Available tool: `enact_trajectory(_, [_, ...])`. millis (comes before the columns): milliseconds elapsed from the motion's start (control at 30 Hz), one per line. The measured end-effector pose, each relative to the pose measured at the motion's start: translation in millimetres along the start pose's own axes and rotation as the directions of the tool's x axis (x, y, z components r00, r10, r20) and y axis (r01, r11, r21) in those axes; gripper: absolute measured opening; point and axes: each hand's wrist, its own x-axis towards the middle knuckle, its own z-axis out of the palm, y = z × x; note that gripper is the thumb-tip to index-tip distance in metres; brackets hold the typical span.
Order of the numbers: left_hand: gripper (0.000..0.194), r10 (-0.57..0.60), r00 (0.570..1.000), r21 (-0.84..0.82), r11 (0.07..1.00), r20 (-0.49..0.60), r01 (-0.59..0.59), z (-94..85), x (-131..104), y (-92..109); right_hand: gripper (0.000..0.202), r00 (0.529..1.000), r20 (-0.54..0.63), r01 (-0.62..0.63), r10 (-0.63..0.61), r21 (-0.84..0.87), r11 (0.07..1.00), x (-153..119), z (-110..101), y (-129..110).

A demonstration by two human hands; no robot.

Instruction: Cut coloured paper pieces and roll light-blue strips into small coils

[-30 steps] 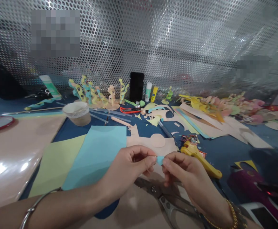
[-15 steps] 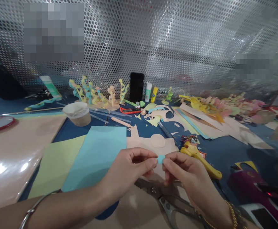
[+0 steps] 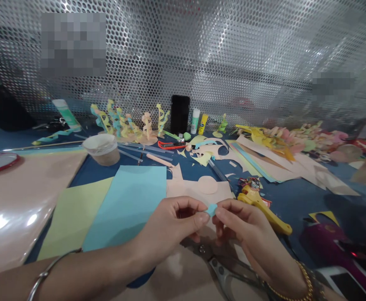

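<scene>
Paper (image 3: 212, 209) pinched by left hand (image 3: 179, 221) and right hand (image 3: 244, 223) is partly hidden.

the blue sheet (image 3: 129, 200) overlaps yellow-green paper (image 3: 76, 213).

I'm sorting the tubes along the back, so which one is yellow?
The rightmost tube, just right of the upright green-and-white tube by the phone. The leaning tube at far left is also green and white.
</scene>
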Motion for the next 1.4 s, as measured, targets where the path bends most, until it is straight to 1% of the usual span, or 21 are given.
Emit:
enact_trajectory(133, [0.015, 0.004, 1.000, 0.019, 1.000, 0.017, -0.004, -0.7, 0, -2, 0.030, 0.998, 0.039, -0.048, 0.044, 0.105, 0.993, -1, 3, -6])
enact_trajectory(267, [0.017, 0.056, 0.998, 0.088, 0.994, 0.017, -0.057, -2.4, 1, -5, 0.029, 0.994, 0.093, -0.066, 0.050, 0.178, 0.982, -1, 4, -7])
enact_trajectory(467, [0.020, 0.112, 0.994, 0.161, 0.981, 0.003, -0.111, -6.8, 3, -7, 0.027, 0.981, 0.169, -0.123, 0.091, 0.194, 0.973, -1, 2, -4])
enact_trajectory(633, [0.017, 0.141, 0.990, 0.107, 0.984, 0.011, -0.142, -6.2, 3, -7, 0.027, 0.974, 0.202, -0.142, 0.101, 0.203, 0.969, -2, 2, -5])
enact_trajectory(767, [0.015, 0.093, 0.994, 0.043, 0.995, 0.049, -0.095, -5.6, 3, -6, 0.026, 0.963, 0.234, -0.188, 0.132, 0.239, 0.953, -4, 3, -4])
enact_trajectory(1000, [0.017, 0.103, 0.993, 0.049, 0.993, 0.064, -0.106, -5.3, 3, -6, 0.025, 0.973, 0.209, -0.142, 0.092, 0.236, 0.961, -3, 5, -3])
enact_trajectory(1100, [0.018, 0.142, 0.989, 0.095, 0.985, 0.033, -0.145, -4.6, 3, -6, 0.028, 0.979, 0.192, -0.108, 0.072, 0.182, 0.977, -2, 6, -1])
enact_trajectory(1133, [0.019, 0.165, 0.986, 0.112, 0.980, 0.012, -0.166, -4.5, 2, -6, 0.029, 0.983, 0.177, -0.071, 0.045, 0.143, 0.987, -2, 6, 0])
enact_trajectory(1200, [0.021, 0.217, 0.975, 0.149, 0.967, -0.051, -0.207, -4.3, 1, -6, 0.029, 0.992, 0.115, 0.052, -0.053, 0.017, 0.999, -4, 4, 0])
enact_trajectory(1233, [0.023, 0.234, 0.968, 0.167, 0.962, -0.094, -0.216, -4.2, 0, -6, 0.027, 0.989, 0.072, 0.133, -0.127, -0.073, 0.988, -5, 3, 0])
enact_trajectory(1267, [0.025, 0.240, 0.962, 0.178, 0.960, -0.131, -0.215, -4.0, -1, -6, 0.024, 0.974, 0.031, 0.226, -0.225, -0.183, 0.957, -7, 2, 0])
enact_trajectory(1300, [0.025, 0.234, 0.961, 0.182, 0.962, -0.151, -0.206, -3.6, -2, -6, 0.019, 0.942, 0.004, 0.320, -0.335, -0.309, 0.896, -10, 0, -1])
enact_trajectory(1333, [0.024, 0.219, 0.964, 0.177, 0.965, -0.147, -0.192, -3.0, -3, -6, 0.014, 0.893, 0.002, 0.405, -0.450, -0.436, 0.803, -12, -1, -3])
enact_trajectory(1400, [0.020, 0.191, 0.979, 0.150, 0.972, -0.076, -0.179, -1.3, -6, -6, 0.008, 0.774, 0.075, 0.527, -0.629, -0.627, 0.574, -16, -2, -6])
